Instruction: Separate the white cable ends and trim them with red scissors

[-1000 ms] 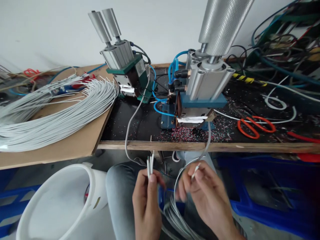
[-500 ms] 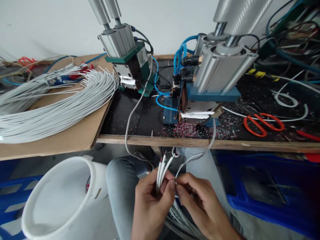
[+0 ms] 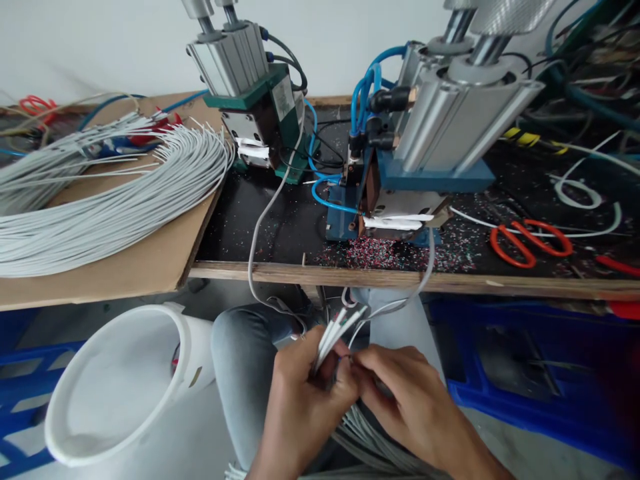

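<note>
While both hands work low over the lap, just below the counter [image 3: 400, 279] edge, I see the left hand [image 3: 300, 400] closed in a tight grip around a small bunch of white wires [image 3: 336, 331], their stripped ends fanning up toward the blue press [image 3: 400, 200]. My right hand [image 3: 415, 407] pinches at the same bunch, fingertips touching the left thumb. I judge the main risk is uneven ends: if one wire slides in the grip, the tips will not line up. Loose strands trailing below the hands could snag on my knee [image 3: 245, 353]. Slack in the grey cable [image 3: 260, 233] hanging from the counter could also tangle with the bunch.
</note>
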`<action>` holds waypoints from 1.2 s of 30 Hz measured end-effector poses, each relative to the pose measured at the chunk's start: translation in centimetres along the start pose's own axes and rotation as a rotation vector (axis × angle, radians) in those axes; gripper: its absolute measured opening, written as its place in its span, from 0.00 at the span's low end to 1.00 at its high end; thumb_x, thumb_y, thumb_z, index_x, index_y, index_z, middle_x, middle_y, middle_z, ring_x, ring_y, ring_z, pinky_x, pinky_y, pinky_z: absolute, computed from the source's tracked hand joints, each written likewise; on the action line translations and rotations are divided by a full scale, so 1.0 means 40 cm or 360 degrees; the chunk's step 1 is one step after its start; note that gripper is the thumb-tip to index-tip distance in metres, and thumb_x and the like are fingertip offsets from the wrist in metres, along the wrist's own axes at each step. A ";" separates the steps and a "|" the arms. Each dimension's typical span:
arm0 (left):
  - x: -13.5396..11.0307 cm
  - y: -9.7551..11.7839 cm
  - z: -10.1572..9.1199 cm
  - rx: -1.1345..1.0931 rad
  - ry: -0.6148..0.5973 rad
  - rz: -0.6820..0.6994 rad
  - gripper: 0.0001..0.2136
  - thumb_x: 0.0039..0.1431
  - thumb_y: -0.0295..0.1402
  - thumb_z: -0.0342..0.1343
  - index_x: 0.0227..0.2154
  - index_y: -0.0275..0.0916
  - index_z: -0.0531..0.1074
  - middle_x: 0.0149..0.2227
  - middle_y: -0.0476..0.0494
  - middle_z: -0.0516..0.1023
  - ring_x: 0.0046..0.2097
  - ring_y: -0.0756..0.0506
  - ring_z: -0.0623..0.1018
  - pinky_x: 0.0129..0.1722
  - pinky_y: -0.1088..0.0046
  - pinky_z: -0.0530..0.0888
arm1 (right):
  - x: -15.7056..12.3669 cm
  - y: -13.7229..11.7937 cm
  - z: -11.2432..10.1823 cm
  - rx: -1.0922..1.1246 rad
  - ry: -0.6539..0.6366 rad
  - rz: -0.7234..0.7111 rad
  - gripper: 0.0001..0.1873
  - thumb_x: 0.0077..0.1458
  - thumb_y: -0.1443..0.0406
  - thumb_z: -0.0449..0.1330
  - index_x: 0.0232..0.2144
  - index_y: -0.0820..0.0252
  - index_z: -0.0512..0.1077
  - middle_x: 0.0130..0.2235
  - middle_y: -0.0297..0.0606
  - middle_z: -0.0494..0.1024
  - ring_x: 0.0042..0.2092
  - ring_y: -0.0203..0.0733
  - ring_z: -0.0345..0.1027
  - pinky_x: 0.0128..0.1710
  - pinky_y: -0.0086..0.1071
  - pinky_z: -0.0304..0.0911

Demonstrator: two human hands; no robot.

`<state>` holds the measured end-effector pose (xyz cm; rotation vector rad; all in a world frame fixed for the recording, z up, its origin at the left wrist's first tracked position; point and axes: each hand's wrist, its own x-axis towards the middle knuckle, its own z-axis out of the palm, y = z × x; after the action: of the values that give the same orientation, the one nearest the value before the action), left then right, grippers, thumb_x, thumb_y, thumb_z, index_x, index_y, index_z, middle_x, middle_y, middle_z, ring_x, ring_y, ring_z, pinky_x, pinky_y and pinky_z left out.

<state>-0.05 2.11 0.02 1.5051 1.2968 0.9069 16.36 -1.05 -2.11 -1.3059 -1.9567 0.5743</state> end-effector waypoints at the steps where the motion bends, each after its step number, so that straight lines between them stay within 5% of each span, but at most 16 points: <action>1: -0.004 -0.001 0.008 -0.0118 0.0091 -0.0081 0.06 0.57 0.28 0.60 0.25 0.42 0.73 0.20 0.57 0.62 0.23 0.50 0.60 0.22 0.74 0.58 | 0.001 -0.003 0.014 0.0138 0.0083 0.0088 0.07 0.67 0.65 0.54 0.35 0.50 0.68 0.25 0.24 0.76 0.24 0.34 0.73 0.27 0.28 0.64; 5: -0.021 0.011 0.046 -0.0557 0.0412 -0.0421 0.08 0.54 0.33 0.65 0.23 0.41 0.74 0.21 0.55 0.68 0.25 0.51 0.66 0.25 0.77 0.64 | -0.005 -0.022 0.077 0.0627 0.0376 0.0418 0.08 0.65 0.62 0.58 0.31 0.51 0.69 0.21 0.22 0.70 0.19 0.31 0.64 0.20 0.25 0.58; 10: -0.019 0.025 0.048 -0.0874 0.0319 -0.0558 0.09 0.55 0.37 0.67 0.26 0.40 0.75 0.20 0.57 0.71 0.20 0.54 0.67 0.21 0.80 0.63 | -0.013 -0.032 0.101 0.1010 0.0359 0.0620 0.09 0.64 0.61 0.59 0.30 0.52 0.71 0.18 0.22 0.70 0.18 0.31 0.62 0.17 0.24 0.54; 13: -0.013 0.015 0.034 -0.0762 0.0186 -0.0505 0.07 0.56 0.35 0.67 0.26 0.41 0.75 0.20 0.58 0.69 0.20 0.54 0.67 0.21 0.80 0.64 | -0.013 -0.030 0.097 0.0955 0.0362 0.0593 0.09 0.63 0.61 0.59 0.30 0.52 0.71 0.19 0.23 0.71 0.18 0.32 0.63 0.18 0.25 0.56; 18: -0.010 -0.006 0.024 -0.0501 0.0230 -0.0379 0.05 0.55 0.31 0.64 0.27 0.42 0.75 0.21 0.56 0.66 0.24 0.51 0.64 0.25 0.76 0.63 | -0.014 -0.026 0.092 0.0732 0.0414 0.0512 0.06 0.63 0.62 0.59 0.32 0.50 0.72 0.22 0.25 0.74 0.20 0.34 0.65 0.20 0.26 0.59; 28: 0.023 -0.005 -0.031 -0.0178 -0.0296 -0.0287 0.06 0.53 0.26 0.58 0.23 0.41 0.70 0.20 0.57 0.59 0.24 0.51 0.56 0.23 0.73 0.54 | -0.021 0.001 0.052 0.0352 0.0156 0.0251 0.05 0.65 0.65 0.57 0.35 0.49 0.68 0.24 0.23 0.73 0.22 0.33 0.68 0.27 0.26 0.66; 36: 0.015 -0.016 -0.023 -0.0288 -0.0186 -0.0321 0.04 0.55 0.29 0.60 0.25 0.40 0.73 0.20 0.57 0.61 0.23 0.52 0.55 0.22 0.73 0.53 | -0.020 -0.010 0.054 0.0528 0.0157 0.0399 0.07 0.65 0.62 0.57 0.32 0.49 0.68 0.21 0.22 0.68 0.20 0.32 0.64 0.21 0.26 0.59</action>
<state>-0.99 2.86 -0.33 1.2440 1.2225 0.7723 14.67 -1.91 -3.51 -1.3438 -1.5480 0.8968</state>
